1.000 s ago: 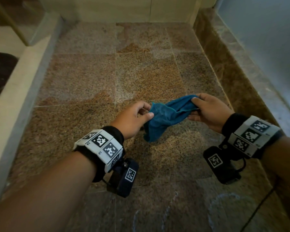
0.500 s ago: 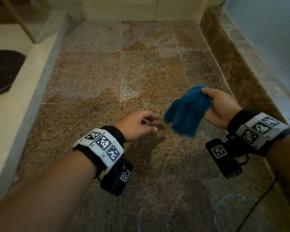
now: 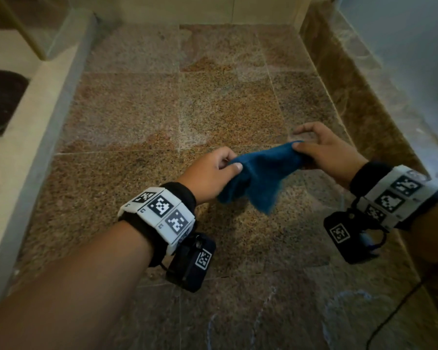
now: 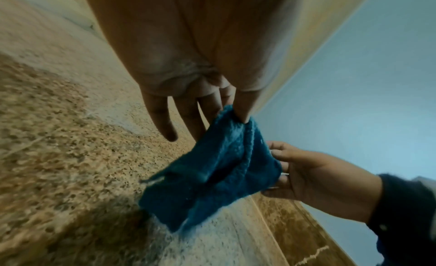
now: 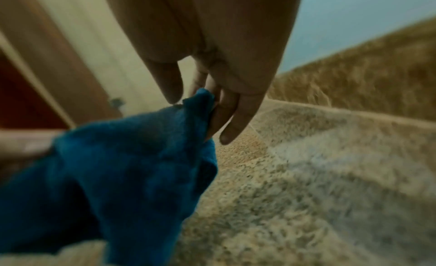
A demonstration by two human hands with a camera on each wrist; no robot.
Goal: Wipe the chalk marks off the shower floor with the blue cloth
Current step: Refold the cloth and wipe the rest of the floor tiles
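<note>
- Two bare forearms reach forward over a speckled brown granite shower floor (image 3: 127, 117), each wrist wearing a white band printed with black square markers.
- The left hand (image 3: 208, 175) pinches one end of a blue cloth (image 3: 261, 175) between thumb and forefinger; its other fingers (image 4: 162, 119) hang straight and loose beside the pinch, touching nothing.
- The right hand (image 3: 324, 152) pinches the opposite end of the cloth with its thumb pressed against the curled fingers.
- The cloth stretches between the two sets of fingertips, held in the air above the floor. Its middle sags, and a loose flap hangs down below the fingers.
- Pale chalk marks (image 3: 339, 306) curve across the dark tile well behind the fingers, close to the person's body and below the right wrist. A fainter chalk line (image 3: 263, 309) runs to their left.
- A cream ledge (image 3: 23, 137) borders the floor out past the left hand, and a brown marble kerb (image 3: 359, 102) rises just beyond the right hand's knuckles.
</note>
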